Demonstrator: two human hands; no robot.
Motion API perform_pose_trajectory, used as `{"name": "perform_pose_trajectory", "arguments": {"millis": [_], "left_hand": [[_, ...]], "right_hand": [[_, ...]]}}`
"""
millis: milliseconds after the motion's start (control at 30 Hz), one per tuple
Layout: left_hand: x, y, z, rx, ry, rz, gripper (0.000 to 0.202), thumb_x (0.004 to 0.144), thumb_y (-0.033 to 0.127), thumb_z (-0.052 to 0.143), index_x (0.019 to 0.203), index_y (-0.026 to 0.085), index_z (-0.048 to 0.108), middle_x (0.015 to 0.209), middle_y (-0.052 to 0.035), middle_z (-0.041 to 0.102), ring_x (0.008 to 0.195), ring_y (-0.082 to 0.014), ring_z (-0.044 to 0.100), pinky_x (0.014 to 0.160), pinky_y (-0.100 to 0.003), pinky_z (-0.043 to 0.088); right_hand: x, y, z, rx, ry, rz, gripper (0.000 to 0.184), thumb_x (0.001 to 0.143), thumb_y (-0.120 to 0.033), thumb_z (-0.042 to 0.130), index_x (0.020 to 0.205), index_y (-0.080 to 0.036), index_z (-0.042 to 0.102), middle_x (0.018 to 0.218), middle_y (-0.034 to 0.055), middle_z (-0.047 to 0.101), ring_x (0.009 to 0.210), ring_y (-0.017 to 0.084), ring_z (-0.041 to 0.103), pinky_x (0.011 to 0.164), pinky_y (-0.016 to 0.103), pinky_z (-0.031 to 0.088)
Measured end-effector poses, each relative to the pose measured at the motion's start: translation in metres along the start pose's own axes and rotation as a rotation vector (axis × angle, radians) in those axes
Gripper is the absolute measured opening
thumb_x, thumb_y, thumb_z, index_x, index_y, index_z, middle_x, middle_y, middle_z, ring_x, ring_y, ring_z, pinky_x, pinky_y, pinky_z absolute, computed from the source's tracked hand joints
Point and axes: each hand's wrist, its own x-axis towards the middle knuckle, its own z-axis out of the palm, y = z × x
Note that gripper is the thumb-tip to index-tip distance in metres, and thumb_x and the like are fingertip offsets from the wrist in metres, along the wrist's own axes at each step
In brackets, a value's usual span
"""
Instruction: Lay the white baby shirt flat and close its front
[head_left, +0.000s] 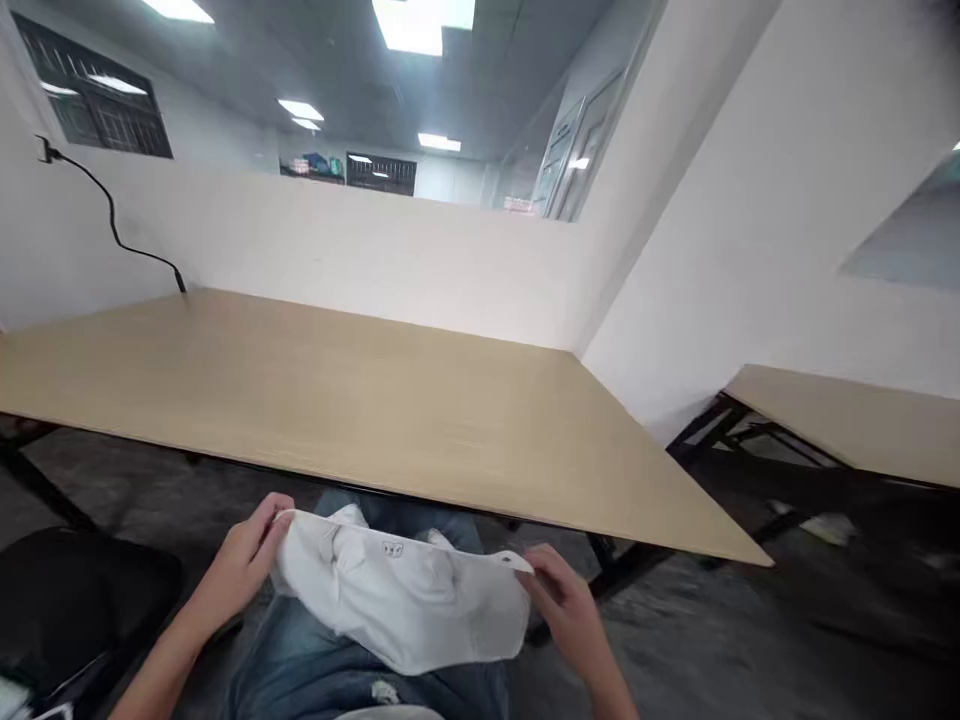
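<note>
A white garment [405, 595] with a tiny printed mark lies bunched over my lap, on blue jeans [300, 660]. My left hand [244, 560] pinches its left edge, fingers curled around the cloth. My right hand [566, 600] grips the right edge the same way. Both hands hold the cloth below the near edge of the light wooden table [360, 390], which is bare on top.
A white partition wall [337, 245] stands behind the table, with a black cable [112, 225] running down it at the left. A second wooden table [862, 420] stands at the right. A black seat [67, 600] is at my left. The floor is dark concrete.
</note>
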Motion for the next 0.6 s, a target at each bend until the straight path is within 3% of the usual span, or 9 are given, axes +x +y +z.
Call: {"name": "perform_pose_trajectory", "arguments": {"millis": [133,267,400,500,600], "left_hand": [[0.028,0.018,-0.014,0.060,0.197,0.027,0.041,0.101,0.060,0.044,0.106,0.022,0.060,0.064,0.0049,0.057,0.056,-0.0163,0.053,0.055,-0.024,0.040],[0.095,0.037,-0.008,0.121,0.313,0.113,0.043,0.101,0.057,0.043,0.110,0.021,0.062,0.070,0.0019,0.064,0.062,-0.0182,0.059,0.062,-0.025,0.044],[0.191,0.042,0.022,0.203,0.229,0.189,0.039,0.104,0.047,0.037,0.115,0.020,0.064,0.091,-0.0066,0.074,0.086,-0.0242,0.070,0.076,-0.030,0.047],[0.258,0.029,0.053,0.351,0.134,0.157,0.035,0.106,0.039,0.034,0.115,0.022,0.063,0.096,-0.0094,0.074,0.093,-0.0261,0.070,0.079,-0.032,0.046],[0.307,0.009,0.080,0.526,0.027,0.070,0.032,0.106,0.034,0.035,0.113,0.022,0.063,0.101,-0.0113,0.075,0.094,-0.0269,0.071,0.079,-0.033,0.045]], "right_hand": [[0.015,-0.022,-0.021,-0.036,0.165,0.007,0.042,0.093,-0.059,0.070,0.090,-0.017,0.074,0.085,0.0083,0.069,0.076,0.021,0.064,0.064,0.024,0.051],[0.075,-0.019,-0.030,-0.061,0.361,0.045,0.055,0.085,-0.069,0.071,0.097,-0.016,0.071,0.086,0.0082,0.071,0.073,0.021,0.063,0.064,0.027,0.051],[0.164,0.015,-0.035,-0.149,0.409,0.015,0.058,0.086,-0.070,0.061,0.102,-0.015,0.070,0.102,0.0126,0.074,0.087,0.025,0.066,0.075,0.032,0.053],[0.222,0.054,-0.039,-0.343,0.348,0.007,0.054,0.084,-0.068,0.054,0.092,-0.017,0.070,0.091,0.0123,0.073,0.081,0.026,0.063,0.076,0.035,0.049],[0.265,0.093,-0.042,-0.504,0.241,-0.009,0.046,0.087,-0.060,0.046,0.078,-0.020,0.066,0.079,0.0105,0.069,0.074,0.025,0.060,0.072,0.034,0.043]]}}
